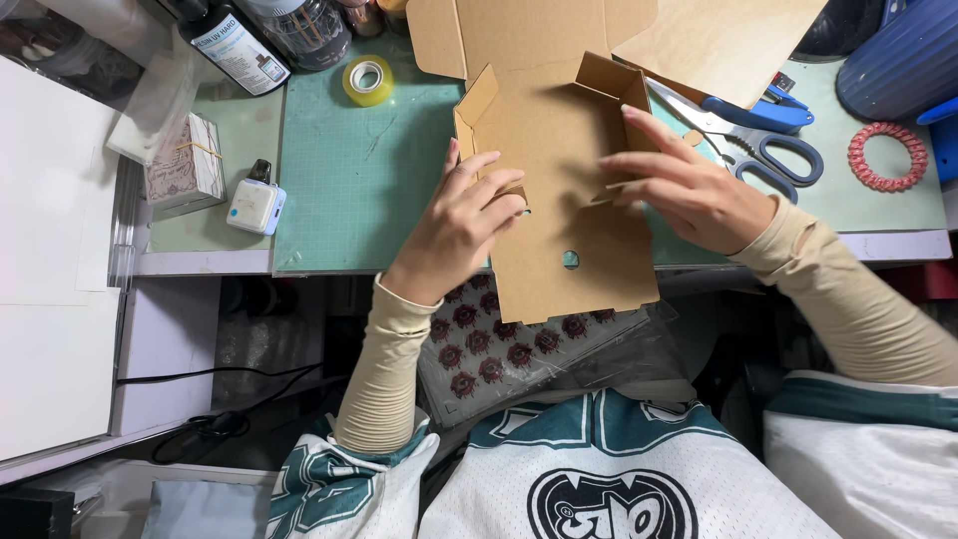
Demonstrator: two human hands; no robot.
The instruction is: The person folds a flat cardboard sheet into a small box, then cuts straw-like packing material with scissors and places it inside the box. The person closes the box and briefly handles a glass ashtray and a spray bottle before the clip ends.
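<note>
Two hands work on one brown cardboard box [559, 190] — a flat mailer blank, half folded. It lies over the near edge of the green cutting mat [349, 180], and its near end hangs past the desk edge toward us. Our left hand [461, 225] pinches the left side wall with curled fingers; our right hand [684, 190] presses the right side flap inward with long, spread fingers, grasping nothing else.

To do this fold well, we think both walls should rise together along their creases, with thumbs kept on the base panel so it does not slide.

The long axis of the box runs from the near edge to the far edge of the desk, and the open lid flaps point away from us. Scissors [768, 150] and a tape roll [367, 80] lie near — both untouched.
</note>
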